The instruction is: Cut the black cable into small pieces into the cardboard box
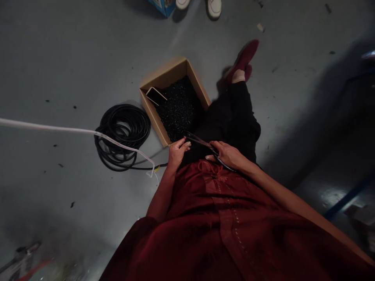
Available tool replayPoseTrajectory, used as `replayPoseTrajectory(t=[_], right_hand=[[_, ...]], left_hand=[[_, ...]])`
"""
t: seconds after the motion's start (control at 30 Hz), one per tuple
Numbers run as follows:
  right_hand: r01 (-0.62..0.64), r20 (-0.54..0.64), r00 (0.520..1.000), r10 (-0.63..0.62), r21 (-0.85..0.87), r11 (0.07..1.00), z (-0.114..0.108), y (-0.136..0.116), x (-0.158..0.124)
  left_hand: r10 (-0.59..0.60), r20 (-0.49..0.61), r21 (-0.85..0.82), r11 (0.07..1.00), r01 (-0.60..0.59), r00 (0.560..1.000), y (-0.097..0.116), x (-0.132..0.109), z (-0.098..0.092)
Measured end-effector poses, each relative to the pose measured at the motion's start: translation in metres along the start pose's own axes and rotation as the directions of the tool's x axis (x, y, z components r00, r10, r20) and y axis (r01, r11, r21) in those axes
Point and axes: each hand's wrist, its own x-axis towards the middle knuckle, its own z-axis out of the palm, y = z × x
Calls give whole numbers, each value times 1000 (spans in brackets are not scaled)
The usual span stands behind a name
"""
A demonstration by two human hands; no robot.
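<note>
My left hand (177, 151) is closed in a pinch near the lower corner of a cardboard box (152, 121); what its fingertips hold is too small to make out. Wrapped round the handles of a pair of scissors (202, 142) is my right hand (227, 153), and the blades point left toward my left fingertips. Many small black pieces (179, 105) fill the bottom of the box, with a phone-like dark rectangular object (156, 96) lying on them. A coil of black cable or tubing (125, 132) lies left of the box, one end running toward my left wrist.
A white cord (73, 129) crosses over the coil from the left. My outstretched legs (234, 113) lie right of the box. Another person's white shoes (214, 8) and a blue box (163, 5) are at the top.
</note>
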Motion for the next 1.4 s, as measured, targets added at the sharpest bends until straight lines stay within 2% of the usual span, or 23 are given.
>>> replayPoseTrajectory(t=[0.3,0.77,0.93,1.4], right_hand=[[8,-7,1000,-9,-31,999,-2,-8,3],[51,26,998,-51,7,999,0,-3,4],[52,19,998,-52,3,999,0,-3,4],[37,20,999,-35,-105,994,-4,-14,6]], left_hand=[[4,80,97,995,-12,997,10,-2,0],[1,76,160,987,-13,997,11,-3,0],[24,112,160,986,-42,993,16,-4,-1],[121,185,387,903,-186,975,33,-7,-2]])
